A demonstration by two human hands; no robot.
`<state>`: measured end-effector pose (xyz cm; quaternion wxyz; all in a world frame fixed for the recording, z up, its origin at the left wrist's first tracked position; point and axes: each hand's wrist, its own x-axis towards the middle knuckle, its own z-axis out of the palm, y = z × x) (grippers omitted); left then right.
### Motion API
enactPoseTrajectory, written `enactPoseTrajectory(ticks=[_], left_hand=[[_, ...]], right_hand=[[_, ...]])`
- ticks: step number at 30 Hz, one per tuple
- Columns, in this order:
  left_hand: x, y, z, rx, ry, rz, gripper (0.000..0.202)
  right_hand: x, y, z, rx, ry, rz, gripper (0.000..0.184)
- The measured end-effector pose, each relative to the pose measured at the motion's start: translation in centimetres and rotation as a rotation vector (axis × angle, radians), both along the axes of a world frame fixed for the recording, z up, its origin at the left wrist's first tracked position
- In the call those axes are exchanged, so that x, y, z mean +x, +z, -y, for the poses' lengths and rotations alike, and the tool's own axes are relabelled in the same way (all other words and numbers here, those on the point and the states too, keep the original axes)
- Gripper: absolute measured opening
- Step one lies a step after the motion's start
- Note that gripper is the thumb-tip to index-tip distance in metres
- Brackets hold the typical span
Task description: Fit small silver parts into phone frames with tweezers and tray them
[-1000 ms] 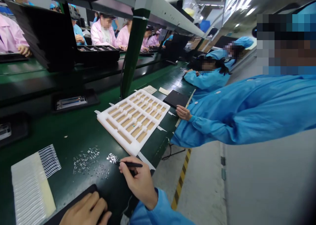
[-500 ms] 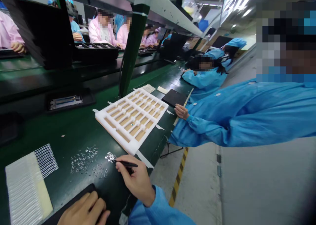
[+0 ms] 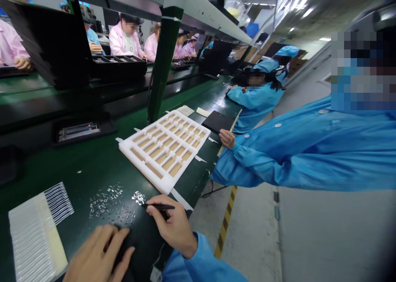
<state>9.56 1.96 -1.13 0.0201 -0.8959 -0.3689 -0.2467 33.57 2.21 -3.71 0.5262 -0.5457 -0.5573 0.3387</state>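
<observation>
My right hand (image 3: 173,224) pinches slim black tweezers (image 3: 162,206). Their tip is at the edge of a small heap of shiny metal pieces (image 3: 139,198) on the green tabletop. More tiny metal pieces (image 3: 108,199) lie scattered to the left of that heap. In the lower left, my left hand (image 3: 100,255) is over a dark flat object, its fingers stretched forward and the thumb apart. The hand hides most of that object, and I cannot tell whether they touch. Beyond the heap lies a white foam frame (image 3: 168,185) with rows of slots, over a brown board.
At far left lies a pale sheet of strips (image 3: 34,240). A black tray (image 3: 108,125) holds a flat part. Past the foam frame are a black plate (image 3: 218,121) and a green post (image 3: 163,63). A co-worker's hand (image 3: 227,138) is at the table's right edge.
My left hand has moved forward and its fingers have straightened. My right hand with the tweezers has barely moved. The co-worker at the right has leaned slightly.
</observation>
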Motion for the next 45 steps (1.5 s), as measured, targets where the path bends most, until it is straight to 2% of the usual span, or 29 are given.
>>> enactPoseTrajectory(ticks=[3,6,13,20,25,28,31,35,41,45], left_hand=[[-0.5,0.0,-0.9,0.012,0.088,-0.071,0.046],[-0.7,-0.3,-1.5,0.013,0.12,-0.128,0.059],[-0.2,-0.3,-1.9,0.038,0.087,-0.166,0.053],[0.2,-0.1,-2.1,0.047,0.074,-0.181,0.052],[0.2,-0.2,-2.1,0.027,0.062,-0.176,0.053],[0.2,-0.2,-2.1,0.012,0.073,-0.175,0.052],[0.1,-0.3,-2.0,0.007,0.085,-0.178,0.051],[0.0,-0.3,-2.0,0.008,0.072,-0.184,0.053],[-0.1,-0.1,-1.8,0.027,0.06,-0.185,0.055],[-0.2,0.1,-1.7,0.036,0.056,-0.185,0.055]], right_hand=[[-0.3,0.1,-0.3,-0.074,0.038,-0.101,0.017],[-0.7,0.1,-1.0,-0.175,0.082,-0.234,0.026],[-1.6,-0.1,-2.3,-0.298,0.137,-0.301,0.036],[-1.3,-0.2,-2.2,-0.301,0.112,-0.303,0.038],[-1.0,0.0,-1.2,-0.131,-0.035,-0.203,0.026],[-0.9,0.3,-1.0,-0.024,-0.008,-0.083,0.017],[-0.9,0.4,-1.1,0.01,0.013,-0.04,0.015],[-0.9,0.2,-1.1,-0.018,0.012,-0.074,0.016],[-0.5,0.1,-0.9,-0.172,0.057,-0.214,0.03],[-0.3,0.0,-0.7,-0.213,0.004,-0.239,0.034]])
